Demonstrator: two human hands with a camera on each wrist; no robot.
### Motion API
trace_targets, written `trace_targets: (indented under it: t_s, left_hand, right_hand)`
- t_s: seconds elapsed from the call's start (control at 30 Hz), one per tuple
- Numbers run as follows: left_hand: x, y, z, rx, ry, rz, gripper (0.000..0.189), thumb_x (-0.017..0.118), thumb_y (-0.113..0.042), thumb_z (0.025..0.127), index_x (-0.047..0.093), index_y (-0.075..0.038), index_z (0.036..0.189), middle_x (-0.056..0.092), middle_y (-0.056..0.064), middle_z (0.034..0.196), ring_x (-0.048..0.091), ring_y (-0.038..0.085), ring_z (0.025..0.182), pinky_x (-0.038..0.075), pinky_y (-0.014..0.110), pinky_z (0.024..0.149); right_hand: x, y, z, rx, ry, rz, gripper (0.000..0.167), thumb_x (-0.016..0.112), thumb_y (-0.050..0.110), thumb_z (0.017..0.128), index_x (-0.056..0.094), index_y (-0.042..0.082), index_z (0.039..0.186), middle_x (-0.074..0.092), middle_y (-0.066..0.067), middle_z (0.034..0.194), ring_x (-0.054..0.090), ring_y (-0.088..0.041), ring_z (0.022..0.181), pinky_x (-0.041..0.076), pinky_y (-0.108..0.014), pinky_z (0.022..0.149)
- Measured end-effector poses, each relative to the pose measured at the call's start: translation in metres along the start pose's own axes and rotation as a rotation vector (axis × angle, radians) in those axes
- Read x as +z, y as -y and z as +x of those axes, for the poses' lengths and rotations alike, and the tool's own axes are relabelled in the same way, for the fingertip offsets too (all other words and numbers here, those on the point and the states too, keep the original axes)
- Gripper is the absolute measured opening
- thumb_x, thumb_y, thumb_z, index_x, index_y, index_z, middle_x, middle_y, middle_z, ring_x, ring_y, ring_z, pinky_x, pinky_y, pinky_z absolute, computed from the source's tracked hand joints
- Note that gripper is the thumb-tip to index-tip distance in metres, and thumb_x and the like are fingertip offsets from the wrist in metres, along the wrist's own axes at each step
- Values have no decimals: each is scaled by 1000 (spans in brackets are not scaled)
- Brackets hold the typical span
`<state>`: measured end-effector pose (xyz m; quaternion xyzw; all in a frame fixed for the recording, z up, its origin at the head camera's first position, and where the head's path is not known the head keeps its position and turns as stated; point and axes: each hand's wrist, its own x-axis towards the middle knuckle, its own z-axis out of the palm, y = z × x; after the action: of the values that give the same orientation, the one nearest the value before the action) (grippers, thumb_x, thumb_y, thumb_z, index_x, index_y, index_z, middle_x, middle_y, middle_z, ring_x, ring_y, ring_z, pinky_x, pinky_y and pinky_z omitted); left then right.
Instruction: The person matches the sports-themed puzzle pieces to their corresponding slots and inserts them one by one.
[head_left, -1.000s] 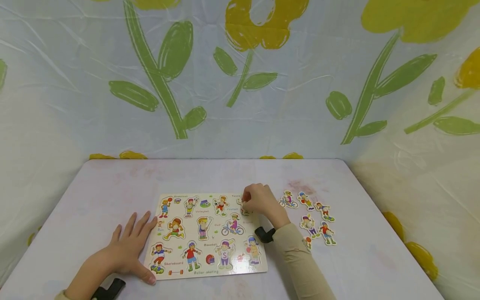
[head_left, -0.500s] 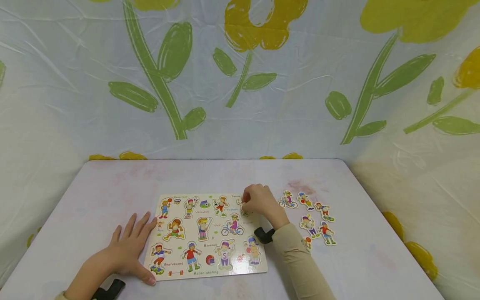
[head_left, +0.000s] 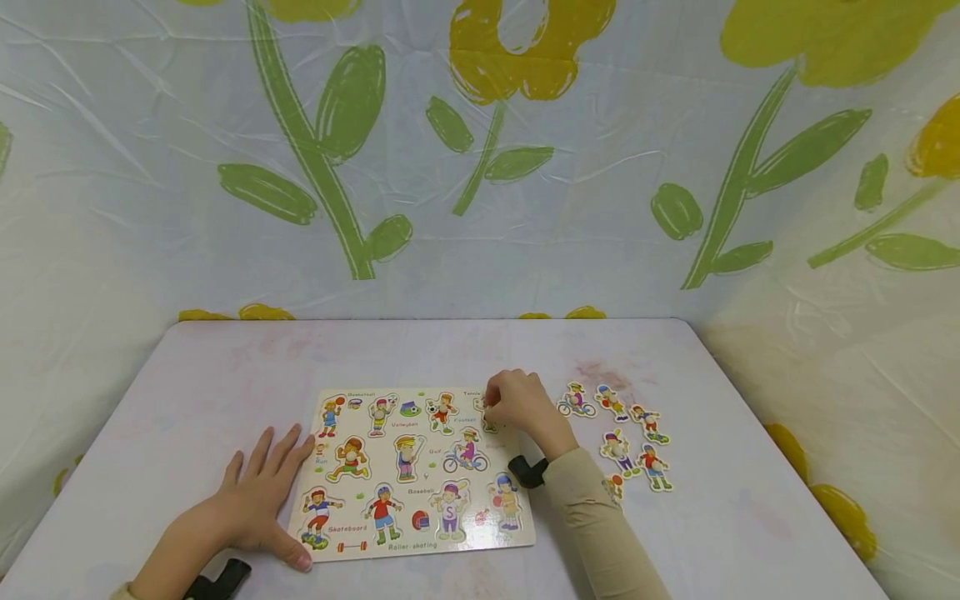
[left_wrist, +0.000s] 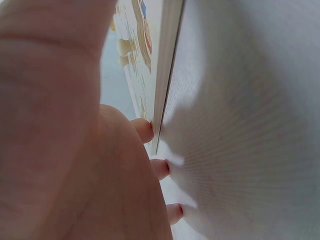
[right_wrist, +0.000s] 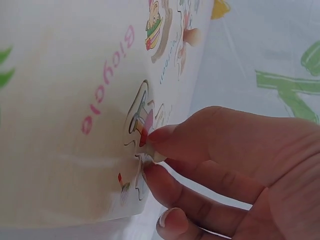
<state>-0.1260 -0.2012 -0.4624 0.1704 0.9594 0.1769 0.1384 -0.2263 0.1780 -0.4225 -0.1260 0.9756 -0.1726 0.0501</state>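
Observation:
A wooden knob puzzle board (head_left: 408, 504) with cartoon sports figures lies flat on the table. My left hand (head_left: 251, 504) rests with spread fingers at its left edge; in the left wrist view, fingertips (left_wrist: 144, 130) touch the board's side. At the upper right corner, by the word Tennis, my right hand (head_left: 525, 404) pinches a puzzle piece (right_wrist: 148, 125) between thumb and fingers. The piece sits at its recess, and its knob is hidden by the fingertips. Several pieces with round knobs, such as the runner (head_left: 349, 458), sit in other recesses.
Several loose puzzle pieces lie right of the board, among them a cyclist (head_left: 576, 402), a baseball player (head_left: 618, 452) and a roller skater (head_left: 655, 467). The right sleeve (head_left: 600, 517) partly covers another piece (head_left: 616, 485). A flower-printed cloth (head_left: 585, 233) hangs behind the table.

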Motion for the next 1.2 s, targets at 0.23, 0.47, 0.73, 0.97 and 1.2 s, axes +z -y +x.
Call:
trace_targets:
  t_s: [0.23, 0.47, 0.73, 0.97, 1.2]
  left_hand:
    - [9, 8, 2, 19, -62, -22, 158, 74, -88, 28, 22, -6, 153, 9, 24, 162, -8, 51, 146, -8, 80, 102]
    - [5, 4, 2, -1, -21, -10, 157, 79, -84, 30, 22, -4, 153, 8, 26, 161, -8, 53, 144, -8, 80, 102]
    - [-3, -4, -1, -21, 26, 19, 154, 86, -74, 35, 22, -2, 154, 6, 28, 161, -6, 56, 143, -4, 80, 103]
    - [-1, -3, 0, -22, 21, 5, 155, 84, -77, 34, 22, -2, 154, 7, 28, 161, -7, 55, 143, -7, 80, 103]
    - [-6, -6, -1, -19, 34, 10, 153, 87, -73, 36, 21, -2, 154, 6, 29, 161, -6, 57, 142, -4, 80, 103]
  right_hand:
    - [-1, 1, 0, -6, -5, -3, 14, 80, 14, 76, 67, 16, 72, 60, 6, 68, 50, -16, 67, 39, -42, 80]
    - [-3, 2, -2, 2, 6, -8, 13, 80, 14, 78, 68, 15, 74, 60, 6, 69, 50, -17, 67, 40, -42, 81]
    - [-5, 4, -4, -27, -6, -12, 12, 80, 16, 79, 68, 15, 78, 59, 6, 69, 51, -15, 68, 40, -41, 77]
    - [-15, 6, -9, -48, -30, -29, 7, 76, 20, 84, 71, 15, 82, 62, 6, 73, 53, -15, 68, 43, -44, 78]
    - [-26, 2, -17, -38, -48, -31, 8, 75, 20, 84, 70, 14, 84, 62, 3, 77, 53, -17, 70, 43, -45, 78]
